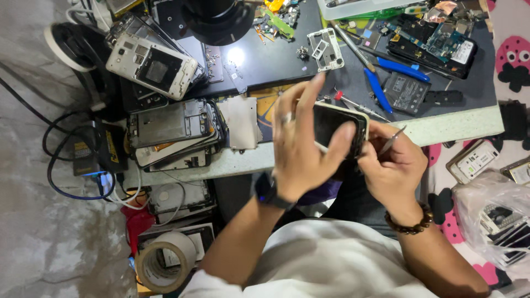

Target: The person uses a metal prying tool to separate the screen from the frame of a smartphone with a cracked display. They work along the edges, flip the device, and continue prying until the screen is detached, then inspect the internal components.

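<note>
Centrally, the left hand (301, 152) has its grip clamped on a black-screened, cream-edged phone (339, 128); near right, the right hand (393, 165) pinches thin metal tweezers (391, 142).

I see a black-screened phone with a cream rim (339, 126) at the centre, held by my left hand (303, 149), which wears a silver ring and a black wristband. My right hand (393, 165) has a brown bead bracelet and grips silver tweezers (392, 140). At one o'clock lie blue-handled tools (403, 70) on a black mat (265, 60). At three o'clock the cloth (510, 55) is white with pink and black shapes. At seven o'clock sits a beige tape roll (165, 260). My shirt is white.
</note>
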